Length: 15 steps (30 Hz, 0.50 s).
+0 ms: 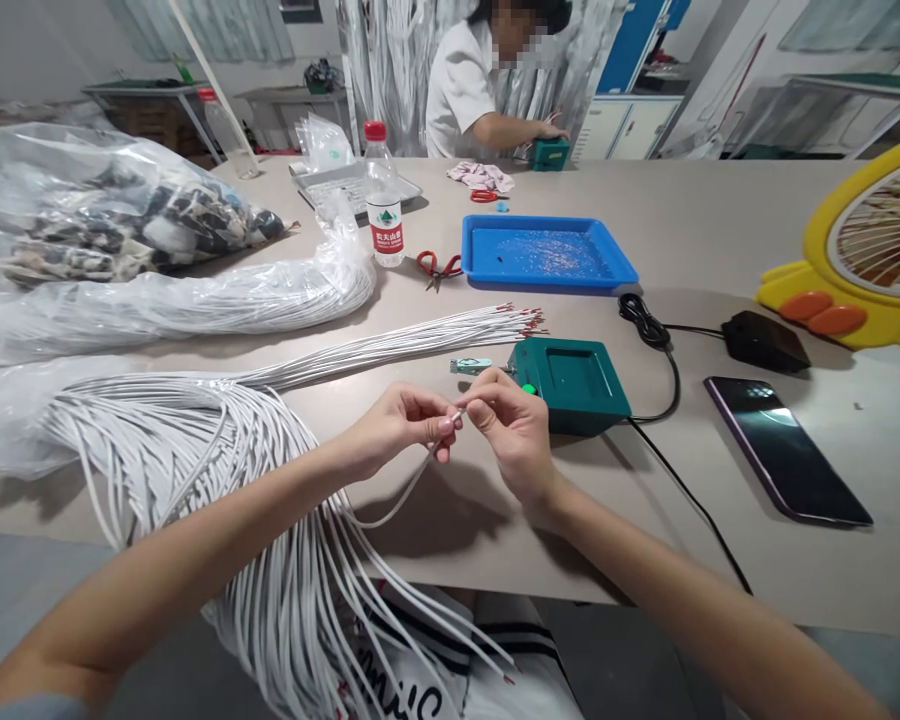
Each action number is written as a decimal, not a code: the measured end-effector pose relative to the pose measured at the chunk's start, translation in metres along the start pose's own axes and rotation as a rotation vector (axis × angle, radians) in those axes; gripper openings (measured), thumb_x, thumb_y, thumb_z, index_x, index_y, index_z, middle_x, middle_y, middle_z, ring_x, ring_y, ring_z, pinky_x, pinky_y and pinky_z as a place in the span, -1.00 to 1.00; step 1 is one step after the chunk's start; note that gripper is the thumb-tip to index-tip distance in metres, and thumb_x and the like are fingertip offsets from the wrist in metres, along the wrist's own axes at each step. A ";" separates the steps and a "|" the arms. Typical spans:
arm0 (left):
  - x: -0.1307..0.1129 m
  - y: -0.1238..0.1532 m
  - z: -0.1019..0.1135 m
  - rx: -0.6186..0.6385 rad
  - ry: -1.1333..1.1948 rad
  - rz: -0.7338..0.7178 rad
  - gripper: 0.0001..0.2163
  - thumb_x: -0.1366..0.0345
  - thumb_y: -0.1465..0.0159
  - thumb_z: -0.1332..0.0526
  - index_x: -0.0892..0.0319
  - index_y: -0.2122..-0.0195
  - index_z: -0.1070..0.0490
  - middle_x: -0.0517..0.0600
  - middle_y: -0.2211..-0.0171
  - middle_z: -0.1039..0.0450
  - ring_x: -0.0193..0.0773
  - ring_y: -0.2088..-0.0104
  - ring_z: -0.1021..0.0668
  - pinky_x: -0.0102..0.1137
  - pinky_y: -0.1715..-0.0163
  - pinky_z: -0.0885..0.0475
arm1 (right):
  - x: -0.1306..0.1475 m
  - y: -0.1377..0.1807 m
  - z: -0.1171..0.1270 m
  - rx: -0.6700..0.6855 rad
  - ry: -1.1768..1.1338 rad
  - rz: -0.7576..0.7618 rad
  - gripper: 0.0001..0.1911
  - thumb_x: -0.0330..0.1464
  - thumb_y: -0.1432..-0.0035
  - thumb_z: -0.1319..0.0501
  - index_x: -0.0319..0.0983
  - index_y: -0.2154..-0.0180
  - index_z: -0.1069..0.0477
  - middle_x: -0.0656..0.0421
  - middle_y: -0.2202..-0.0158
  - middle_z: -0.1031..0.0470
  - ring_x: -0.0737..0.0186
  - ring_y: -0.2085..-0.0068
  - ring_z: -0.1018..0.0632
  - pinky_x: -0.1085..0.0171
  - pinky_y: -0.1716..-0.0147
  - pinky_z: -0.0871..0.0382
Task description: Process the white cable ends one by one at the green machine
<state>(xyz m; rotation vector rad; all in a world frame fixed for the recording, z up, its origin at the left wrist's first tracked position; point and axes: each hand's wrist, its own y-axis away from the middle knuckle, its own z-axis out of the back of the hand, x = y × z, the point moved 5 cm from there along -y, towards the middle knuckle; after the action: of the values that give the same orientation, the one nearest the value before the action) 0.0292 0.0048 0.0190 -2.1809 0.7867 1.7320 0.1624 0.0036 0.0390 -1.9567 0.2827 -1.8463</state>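
Hands: left hand, right hand pinching white wire tip | green box just beyond

The water bottle carries a red label reading 农夫山泉.

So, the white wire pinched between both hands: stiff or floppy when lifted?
Probably floppy: the white wire sags in a loop below the left hand and right hand. Likely light, since a mere pinch holds it. Its smooth sheath may slip in a loose grip.
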 end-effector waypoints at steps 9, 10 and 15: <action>-0.003 -0.001 0.004 -0.100 0.109 -0.007 -0.82 0.28 -0.07 -0.38 0.31 0.46 -0.47 -0.05 0.51 -0.43 -0.43 0.62 -0.47 -0.50 0.60 -0.35 | -0.001 0.006 0.009 -0.203 0.118 0.097 -0.91 -0.33 -0.21 -0.18 -0.18 0.29 -0.45 0.15 0.33 -0.32 0.30 0.34 -0.39 0.32 0.46 -0.28; -0.003 0.000 0.004 -0.111 0.112 -0.001 -0.83 0.30 -0.06 -0.38 0.31 0.46 -0.47 -0.07 0.52 -0.41 -0.43 0.63 -0.46 -0.50 0.61 -0.36 | 0.000 0.006 0.007 -0.191 0.151 0.116 -0.91 -0.36 -0.20 -0.19 -0.17 0.24 -0.45 0.15 0.32 -0.32 0.30 0.32 -0.40 0.32 0.45 -0.30; -0.005 0.001 0.002 -0.110 0.069 0.005 -0.84 0.32 -0.03 -0.40 0.32 0.43 -0.52 -0.09 0.61 -0.38 -0.41 0.63 -0.46 -0.49 0.60 -0.38 | -0.001 0.004 0.005 -0.122 0.223 0.160 -0.82 -0.38 -0.15 -0.23 -0.15 0.16 -0.43 0.16 0.29 -0.34 0.31 0.32 -0.41 0.34 0.47 -0.34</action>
<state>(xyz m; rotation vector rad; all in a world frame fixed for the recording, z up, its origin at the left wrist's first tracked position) 0.0263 0.0059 0.0233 -2.3231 0.7295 1.7503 0.1682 0.0014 0.0365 -1.7474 0.6153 -1.9817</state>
